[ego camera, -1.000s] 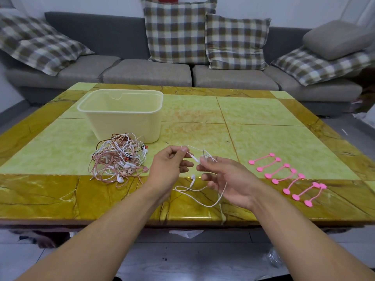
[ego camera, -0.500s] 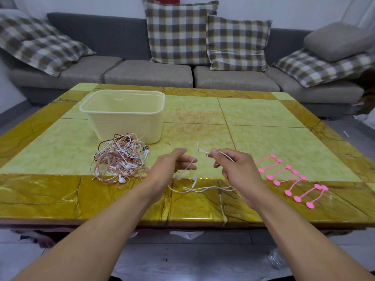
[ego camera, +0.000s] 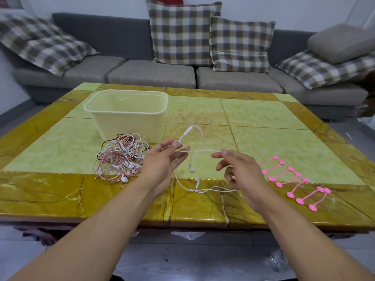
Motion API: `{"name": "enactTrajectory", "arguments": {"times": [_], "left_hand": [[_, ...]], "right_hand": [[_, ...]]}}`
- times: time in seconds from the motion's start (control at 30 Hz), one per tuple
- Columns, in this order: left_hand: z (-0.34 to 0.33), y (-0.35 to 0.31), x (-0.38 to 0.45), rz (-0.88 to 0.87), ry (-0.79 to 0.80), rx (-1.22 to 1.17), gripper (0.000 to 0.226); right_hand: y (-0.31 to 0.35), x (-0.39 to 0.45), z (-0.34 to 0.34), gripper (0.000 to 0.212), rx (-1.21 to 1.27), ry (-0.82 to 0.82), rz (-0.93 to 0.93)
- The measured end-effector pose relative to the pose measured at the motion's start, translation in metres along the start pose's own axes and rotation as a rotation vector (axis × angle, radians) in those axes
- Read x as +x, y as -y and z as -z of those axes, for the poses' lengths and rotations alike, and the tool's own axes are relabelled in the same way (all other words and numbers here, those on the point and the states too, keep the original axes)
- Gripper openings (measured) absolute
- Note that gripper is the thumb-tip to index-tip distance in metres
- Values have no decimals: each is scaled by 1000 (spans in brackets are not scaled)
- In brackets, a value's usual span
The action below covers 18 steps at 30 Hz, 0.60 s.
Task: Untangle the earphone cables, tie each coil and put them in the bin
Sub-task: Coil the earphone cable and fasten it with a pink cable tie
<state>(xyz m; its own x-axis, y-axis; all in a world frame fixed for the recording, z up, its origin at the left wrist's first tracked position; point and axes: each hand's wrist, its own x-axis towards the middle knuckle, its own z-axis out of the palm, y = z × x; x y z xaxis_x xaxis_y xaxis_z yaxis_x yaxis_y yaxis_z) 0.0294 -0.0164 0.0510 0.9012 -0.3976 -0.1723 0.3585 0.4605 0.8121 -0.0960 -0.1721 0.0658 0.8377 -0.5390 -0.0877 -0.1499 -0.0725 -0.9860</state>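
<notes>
A white earphone cable (ego camera: 199, 151) is stretched in the air between my two hands above the table's front edge. My left hand (ego camera: 162, 165) pinches one part of it at the fingertips, and a loop arcs up beyond them. My right hand (ego camera: 241, 171) pinches the cable between thumb and forefinger. Two earbuds dangle in between and the slack lies on the table. A tangled pile of white and pink earphones (ego camera: 121, 159) sits left of my left hand. The cream plastic bin (ego camera: 129, 116) stands behind the pile. Several pink cable ties (ego camera: 292, 181) lie in a row to the right.
The yellow and green marble-pattern table (ego camera: 274, 126) carries everything. A grey sofa (ego camera: 154, 74) with checked cushions runs along the far side. Crumpled plastic lies on the floor under the table's front edge.
My hands have moved apart and risen slightly, drawing the white cable taut between them. The loop beyond my left fingers has lifted higher.
</notes>
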Motion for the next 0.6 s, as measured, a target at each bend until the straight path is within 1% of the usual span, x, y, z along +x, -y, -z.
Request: {"name": "enactTrajectory", "arguments": {"times": [0.07,0.1,0.17,0.23,0.27,0.33,0.37,0.4,0.43,0.5,0.53,0.6], "left_hand": [[3,-5,5,-7,-29,-109,8],[5,-7,6,-18,-37,-140,9],[5,-8,5,-29,-40,-159,9],[3,-9,3,-30,-36,-147,9],[2,-10,1,-26,-24,-134,9],[-1,-10,-3,-16,21,-96,8],[-2,-11,-5,-5,45,-71,8],[-3,-10,-7,8,71,-46,8],[-4,-10,-9,22,99,-21,7],[-6,-8,-12,49,157,44,6],[-6,-7,-14,62,184,81,6],[-4,-5,-16,93,245,163,5]], "right_hand": [[2,1,3,29,115,-121,-75],[3,3,4,26,145,-148,-109],[2,3,4,22,127,-139,-171],[2,2,3,20,-21,-47,-210],[0,1,2,18,-158,20,-206],[-6,-3,-1,11,-402,111,-116],[-8,-4,-3,16,-435,106,-61],[-8,-4,-5,23,-398,76,-18],[-6,-4,-6,26,-306,31,23],[0,-2,-7,22,-135,-51,81],[3,-2,-8,26,-77,-51,77],[4,-2,-8,49,4,37,20]]}}
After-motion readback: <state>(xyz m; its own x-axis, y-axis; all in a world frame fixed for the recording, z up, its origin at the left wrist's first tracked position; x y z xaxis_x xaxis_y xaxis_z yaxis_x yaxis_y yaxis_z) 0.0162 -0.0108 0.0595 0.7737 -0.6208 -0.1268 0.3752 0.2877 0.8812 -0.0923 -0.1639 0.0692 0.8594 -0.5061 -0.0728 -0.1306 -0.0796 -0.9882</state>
